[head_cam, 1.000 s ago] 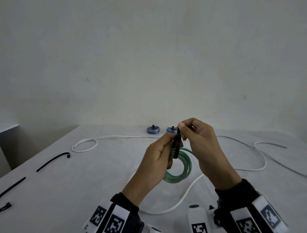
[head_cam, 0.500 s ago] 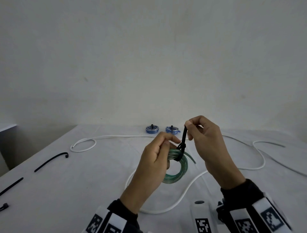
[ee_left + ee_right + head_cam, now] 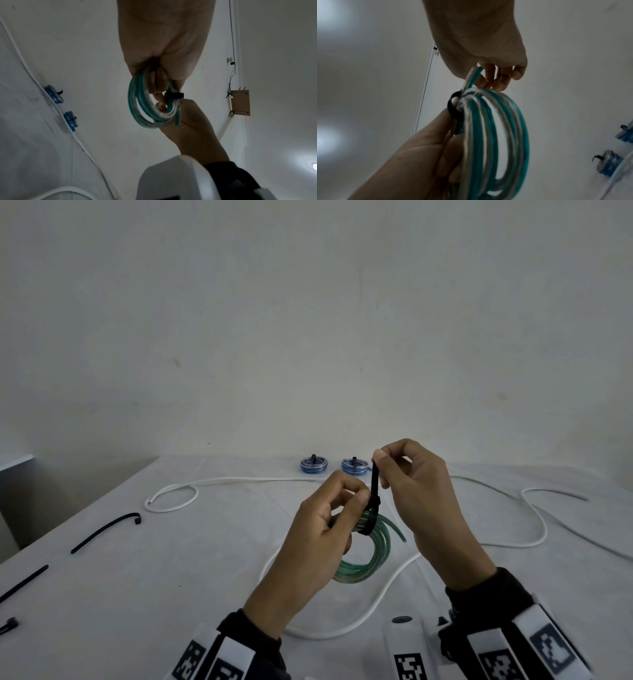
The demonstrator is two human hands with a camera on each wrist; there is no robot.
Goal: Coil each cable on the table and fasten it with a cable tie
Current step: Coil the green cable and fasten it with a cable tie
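A coil of green and clear cable (image 3: 371, 556) hangs above the table, gripped at its top by my left hand (image 3: 356, 503). A black cable tie (image 3: 373, 508) is looped round the coil beside the left thumb. Its tail runs straight up to my right hand (image 3: 378, 462), which pinches the tail's end between thumb and forefinger. In the left wrist view the tie's head (image 3: 173, 95) sits on the coil (image 3: 144, 108) between both hands. The right wrist view shows the tie's loop (image 3: 453, 108) still slack round the strands (image 3: 496, 135), with one cut cable end sticking up.
Two small blue coils (image 3: 314, 465) (image 3: 355, 465), each with a black tie, stand at the table's far edge. A long loose white cable (image 3: 171, 498) winds across the table and under my hands. Spare black cable ties (image 3: 102, 532) (image 3: 24, 582) lie at the left.
My right hand has moved up and to the right with the tie's tail, drawing it through the head. The loop round the green coil has shrunk; the left hand stays on the coil.
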